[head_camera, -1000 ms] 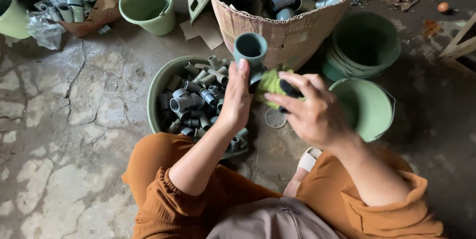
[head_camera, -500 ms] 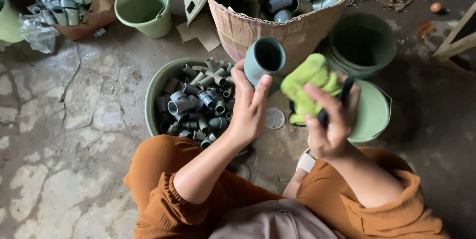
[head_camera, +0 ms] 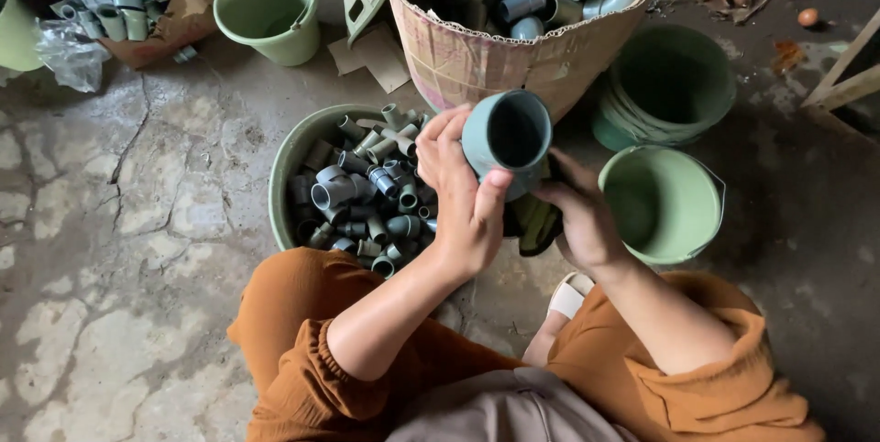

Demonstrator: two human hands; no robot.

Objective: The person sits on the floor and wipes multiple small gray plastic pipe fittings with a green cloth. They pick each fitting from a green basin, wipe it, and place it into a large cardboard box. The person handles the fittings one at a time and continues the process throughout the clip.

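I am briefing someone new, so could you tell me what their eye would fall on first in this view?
Probably the grey-green pipe fitting at the centre, held up open end toward the camera by the left hand, with the right hand pressing a green cloth beneath it. Next comes the basin heaped with small fittings just left of the hands, and the tall woven basket of larger ones behind.

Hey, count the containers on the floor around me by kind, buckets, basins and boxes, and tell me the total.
Single green buckets: 2, one upper left and one by the right hand
Stack of green buckets: 1
Basin of pipe fittings: 1
Cardboard boxes of fittings: 2, the large one and a small one
Total: 6
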